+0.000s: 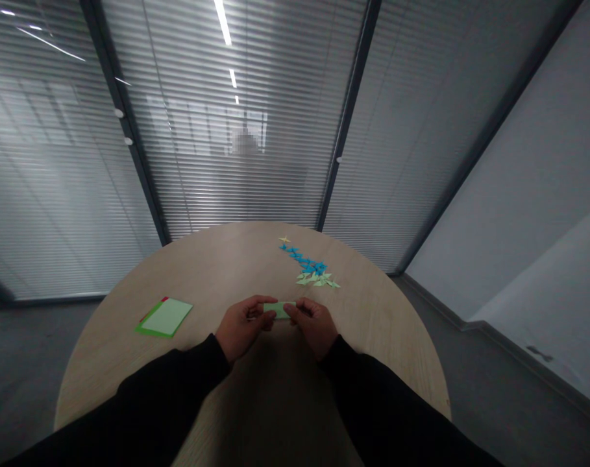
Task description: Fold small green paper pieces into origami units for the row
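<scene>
A folded strip of pale green paper [279, 310] is held level between my two hands, above the near middle of the table. My left hand [245, 325] pinches its left end between thumb and fingers. At the right end, my right hand [315, 324] grips the paper the same way. Just beyond my right hand lie several pale green folded paper pieces [318, 279], pointed in shape. Several blue folded paper stars [310, 264] trail away behind them, with a single yellow paper star [284, 239] at the far end.
On the left of the round wooden table [217, 259] lies a stack of paper sheets [167, 316], pale green on top, with brighter green and red edges showing beneath. Glass panels with blinds [246, 188] stand behind the table, and a white wall [533, 194] is at the right.
</scene>
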Demonstrator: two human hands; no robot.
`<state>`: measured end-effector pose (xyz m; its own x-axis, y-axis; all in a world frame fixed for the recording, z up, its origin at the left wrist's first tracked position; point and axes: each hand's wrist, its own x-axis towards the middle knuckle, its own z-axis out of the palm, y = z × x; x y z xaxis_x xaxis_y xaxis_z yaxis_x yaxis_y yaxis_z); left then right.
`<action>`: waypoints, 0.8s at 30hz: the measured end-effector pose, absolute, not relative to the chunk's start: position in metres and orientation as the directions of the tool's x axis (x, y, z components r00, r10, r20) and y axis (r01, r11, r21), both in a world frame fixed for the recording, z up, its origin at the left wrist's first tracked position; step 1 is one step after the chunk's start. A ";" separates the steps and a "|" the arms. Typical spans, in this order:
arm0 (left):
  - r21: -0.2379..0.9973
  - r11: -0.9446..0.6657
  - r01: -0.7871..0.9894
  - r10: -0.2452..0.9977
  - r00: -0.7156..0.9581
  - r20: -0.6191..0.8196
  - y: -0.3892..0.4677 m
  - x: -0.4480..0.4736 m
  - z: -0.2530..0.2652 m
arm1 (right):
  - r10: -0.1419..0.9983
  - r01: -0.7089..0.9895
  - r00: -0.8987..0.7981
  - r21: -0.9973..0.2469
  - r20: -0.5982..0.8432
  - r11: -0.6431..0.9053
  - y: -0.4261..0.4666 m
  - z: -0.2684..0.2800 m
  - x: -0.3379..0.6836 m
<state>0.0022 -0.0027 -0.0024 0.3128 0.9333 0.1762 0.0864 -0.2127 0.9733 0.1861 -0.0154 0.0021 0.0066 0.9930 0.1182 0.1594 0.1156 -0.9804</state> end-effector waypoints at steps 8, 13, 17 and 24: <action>0.957 -0.247 0.156 0.932 0.309 0.190 -0.007 0.003 0.006 | 0.993 0.135 -0.011 -0.984 0.118 0.119 -0.016 0.004 0.186; 0.873 -0.366 0.322 0.911 0.315 0.266 -0.007 0.000 0.005 | 0.994 0.152 -0.015 -0.982 0.112 0.113 -0.017 0.005 0.185; 0.816 -0.399 0.417 0.907 0.309 0.286 -0.008 0.001 0.006 | 0.980 0.258 -0.029 -0.946 0.195 0.196 -0.017 0.006 0.185; 0.867 -0.318 0.385 0.930 0.303 0.206 -0.008 0.000 0.010 | 0.937 0.377 -0.116 -0.858 0.330 0.349 -0.016 0.007 0.188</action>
